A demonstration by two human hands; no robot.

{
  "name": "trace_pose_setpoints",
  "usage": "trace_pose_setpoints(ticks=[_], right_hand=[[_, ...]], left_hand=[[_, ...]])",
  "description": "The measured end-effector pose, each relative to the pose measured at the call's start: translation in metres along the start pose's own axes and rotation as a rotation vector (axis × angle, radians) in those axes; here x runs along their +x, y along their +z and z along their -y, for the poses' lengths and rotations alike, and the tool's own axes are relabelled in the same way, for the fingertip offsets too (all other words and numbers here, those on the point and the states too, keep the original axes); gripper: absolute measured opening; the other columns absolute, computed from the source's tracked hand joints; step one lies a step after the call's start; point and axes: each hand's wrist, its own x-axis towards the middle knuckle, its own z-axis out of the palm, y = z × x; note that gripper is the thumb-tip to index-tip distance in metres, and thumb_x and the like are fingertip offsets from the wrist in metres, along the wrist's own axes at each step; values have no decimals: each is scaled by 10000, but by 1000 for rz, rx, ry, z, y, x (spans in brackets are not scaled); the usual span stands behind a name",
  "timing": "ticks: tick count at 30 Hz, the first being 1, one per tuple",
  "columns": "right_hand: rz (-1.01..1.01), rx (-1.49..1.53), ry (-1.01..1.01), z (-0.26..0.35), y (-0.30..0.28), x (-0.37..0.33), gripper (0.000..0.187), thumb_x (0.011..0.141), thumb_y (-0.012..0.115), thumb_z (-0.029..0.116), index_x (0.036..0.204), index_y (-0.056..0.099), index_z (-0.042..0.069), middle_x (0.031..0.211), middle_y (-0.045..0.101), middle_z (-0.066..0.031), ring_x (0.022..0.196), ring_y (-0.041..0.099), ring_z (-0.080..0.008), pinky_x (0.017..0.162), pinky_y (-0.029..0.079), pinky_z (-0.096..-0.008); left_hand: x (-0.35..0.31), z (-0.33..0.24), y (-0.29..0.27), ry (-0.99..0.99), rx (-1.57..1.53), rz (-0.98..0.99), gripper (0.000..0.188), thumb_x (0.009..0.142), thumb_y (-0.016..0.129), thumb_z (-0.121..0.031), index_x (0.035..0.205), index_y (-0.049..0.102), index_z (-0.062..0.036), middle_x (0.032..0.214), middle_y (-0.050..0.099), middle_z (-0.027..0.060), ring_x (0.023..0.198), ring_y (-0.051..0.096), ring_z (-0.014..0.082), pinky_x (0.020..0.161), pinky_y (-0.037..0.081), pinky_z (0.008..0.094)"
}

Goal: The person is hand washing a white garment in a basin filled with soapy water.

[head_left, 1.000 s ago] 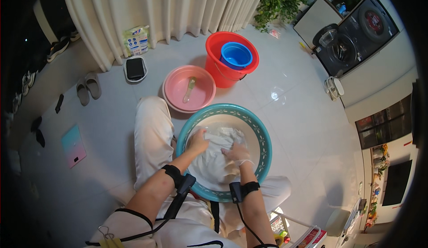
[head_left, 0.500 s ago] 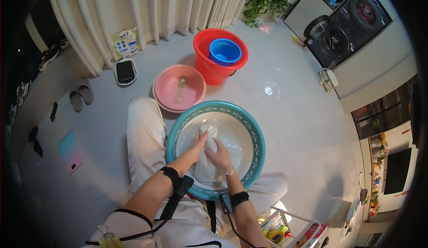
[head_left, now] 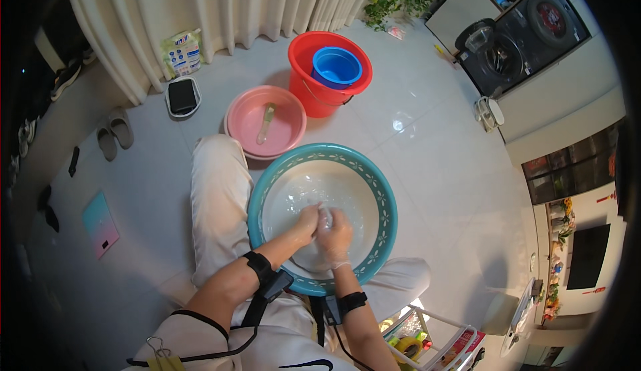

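Observation:
A teal basin [head_left: 380, 191] with soapy water sits on the floor between my legs. Both hands are inside it, pressed together near the front. My left hand [head_left: 307, 223] and my right hand [head_left: 336, 229] are closed around a bunched white cloth [head_left: 323, 213] that shows only as a small wet lump between the fingers. More pale cloth [head_left: 314, 254] lies under water below my hands. Black bands wrap both wrists.
A pink basin [head_left: 287, 137] holding a pale brush [head_left: 266, 123] stands just beyond the teal one. A red bucket [head_left: 304, 91] with a blue bucket [head_left: 337, 67] inside is behind it. A scale, detergent bag, slippers and curtain lie at the far left; washing machines at the upper right.
My hands, spread apart on the white cloth a second ago, have come together and gathered it into a small lump. The view has shifted slightly.

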Motion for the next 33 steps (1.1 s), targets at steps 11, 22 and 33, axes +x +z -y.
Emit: trace_pose_setpoints(ticks=[11, 22, 33], right_hand=[[127, -414, -60, -104, -5, 24, 387, 811, 643, 238, 1159, 595, 76, 872, 626, -180, 904, 587, -371, 793, 467, -466], [334, 276, 238, -3, 8, -20, 380, 795, 683, 230, 1103, 637, 14, 1048, 647, -232, 1003, 628, -330, 856, 479, -357], [-28, 10, 173, -27, -2, -8, 148, 832, 630, 164, 834, 661, 20, 828, 634, -187, 776, 610, -386, 677, 486, -437]], left_hand=[[4, -37, -14, 799, 896, -131, 518, 766, 567, -87, 1275, 470, -95, 1194, 550, 229, 1125, 527, 329, 948, 401, 379], [-1, -18, -28, 104, 128, 36, 500, 892, 569, -378, 1274, 463, -74, 1114, 576, 138, 958, 601, 246, 833, 502, 377], [-30, -12, -12, 183, 541, 81, 337, 894, 537, -292, 862, 645, 26, 743, 619, 89, 727, 591, 182, 617, 462, 343]])
